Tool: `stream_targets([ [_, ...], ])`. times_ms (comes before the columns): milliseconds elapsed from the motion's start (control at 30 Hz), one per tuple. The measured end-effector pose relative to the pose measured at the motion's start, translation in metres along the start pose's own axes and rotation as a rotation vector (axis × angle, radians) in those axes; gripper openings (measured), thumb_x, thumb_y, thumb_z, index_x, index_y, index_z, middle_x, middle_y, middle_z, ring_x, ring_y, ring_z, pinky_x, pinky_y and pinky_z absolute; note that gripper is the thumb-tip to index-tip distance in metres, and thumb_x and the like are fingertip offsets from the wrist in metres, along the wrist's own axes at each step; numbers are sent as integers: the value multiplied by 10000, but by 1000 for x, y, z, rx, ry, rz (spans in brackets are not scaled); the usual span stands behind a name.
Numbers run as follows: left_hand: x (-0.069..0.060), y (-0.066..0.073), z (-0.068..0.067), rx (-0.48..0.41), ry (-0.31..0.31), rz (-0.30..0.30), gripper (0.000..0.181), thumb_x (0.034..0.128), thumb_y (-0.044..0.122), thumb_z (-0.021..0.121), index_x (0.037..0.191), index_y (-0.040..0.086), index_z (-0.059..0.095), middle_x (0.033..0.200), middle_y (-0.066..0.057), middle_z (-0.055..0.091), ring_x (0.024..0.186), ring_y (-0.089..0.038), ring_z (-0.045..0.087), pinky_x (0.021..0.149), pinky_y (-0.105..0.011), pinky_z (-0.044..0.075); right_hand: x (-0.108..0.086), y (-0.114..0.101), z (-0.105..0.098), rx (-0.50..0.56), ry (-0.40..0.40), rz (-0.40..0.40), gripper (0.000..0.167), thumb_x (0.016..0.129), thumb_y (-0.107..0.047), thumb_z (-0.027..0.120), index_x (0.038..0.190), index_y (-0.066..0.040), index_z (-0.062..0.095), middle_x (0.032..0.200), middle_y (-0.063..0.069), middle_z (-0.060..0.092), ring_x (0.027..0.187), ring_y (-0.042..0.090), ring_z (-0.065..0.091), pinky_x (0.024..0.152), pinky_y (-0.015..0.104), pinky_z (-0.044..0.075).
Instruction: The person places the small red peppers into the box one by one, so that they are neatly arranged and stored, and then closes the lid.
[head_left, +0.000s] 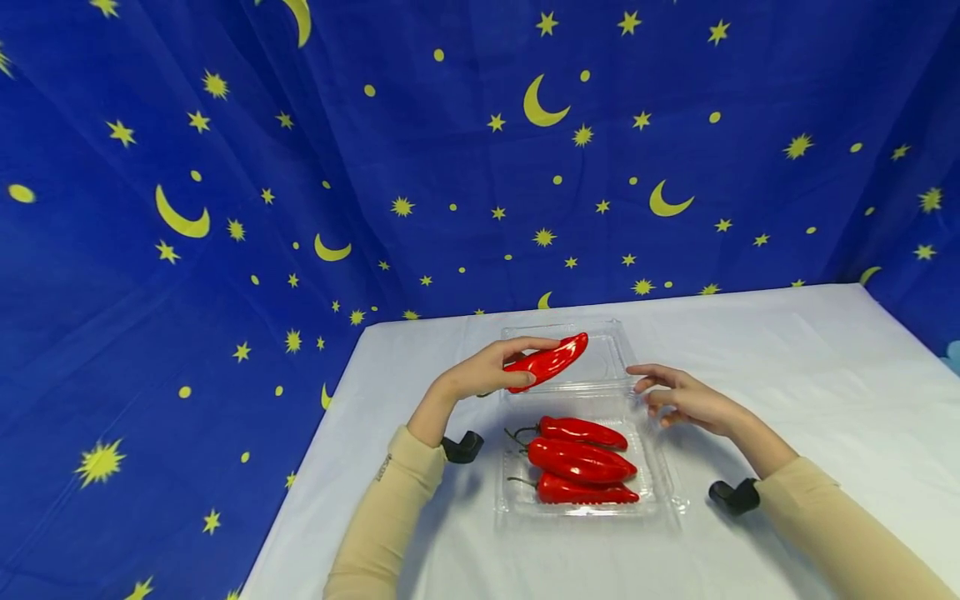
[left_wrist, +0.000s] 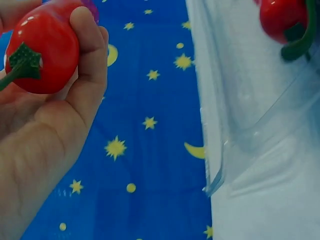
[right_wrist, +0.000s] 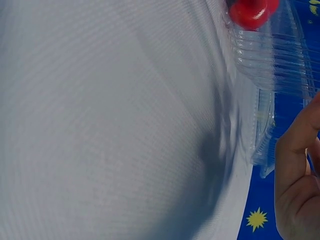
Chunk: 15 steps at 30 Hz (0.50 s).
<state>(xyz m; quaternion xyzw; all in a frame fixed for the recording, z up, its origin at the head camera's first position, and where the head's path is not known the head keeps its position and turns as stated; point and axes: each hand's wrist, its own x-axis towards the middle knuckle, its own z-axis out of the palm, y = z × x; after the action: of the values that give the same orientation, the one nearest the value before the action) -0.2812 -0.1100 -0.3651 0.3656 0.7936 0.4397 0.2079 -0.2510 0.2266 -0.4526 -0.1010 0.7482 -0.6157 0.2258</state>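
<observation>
My left hand (head_left: 483,369) grips a glossy red pepper (head_left: 551,362) above the lid half of a clear plastic clamshell box (head_left: 667,492). In the left wrist view the pepper's green stem (left_wrist: 25,62) points back past the palm, with fingers and thumb around its body. Three more red peppers (head_left: 581,461) lie side by side in the near half of the box, stems to the left. Beside the box's right edge hovers my right hand (head_left: 693,402), its fingers loosely bent and holding nothing. Whether its fingertips touch the plastic, I cannot tell.
The box lies unfolded on a white-covered table (head_left: 787,358), its lid (head_left: 600,358) toward the back. A blue curtain (head_left: 450,150) with yellow moons and stars hangs behind and to the left. A black wrist mount (head_left: 462,447) sits under the left wrist, another (head_left: 735,497) under the right.
</observation>
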Motion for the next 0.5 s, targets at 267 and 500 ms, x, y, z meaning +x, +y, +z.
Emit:
stream_targets([
  [267, 11, -8, 17, -18, -117, 15, 497, 885, 93, 576, 1374, 124, 502, 1233, -62, 491, 979, -200, 492, 741, -290, 505, 2, 4, 1, 16, -11, 2, 601, 903, -49, 527, 1439, 34, 266, 1197, 237, 415, 722, 190, 532, 588, 281, 520],
  [500, 19, -15, 30, 49, -140, 11, 485, 857, 92, 607, 1334, 157, 549, 1269, -11, 472, 1061, -163, 463, 819, -279, 491, 0, 1, 0, 19, -13, -3, 604, 900, -40, 520, 1440, 37, 260, 1213, 258, 394, 718, 197, 530, 585, 281, 519],
])
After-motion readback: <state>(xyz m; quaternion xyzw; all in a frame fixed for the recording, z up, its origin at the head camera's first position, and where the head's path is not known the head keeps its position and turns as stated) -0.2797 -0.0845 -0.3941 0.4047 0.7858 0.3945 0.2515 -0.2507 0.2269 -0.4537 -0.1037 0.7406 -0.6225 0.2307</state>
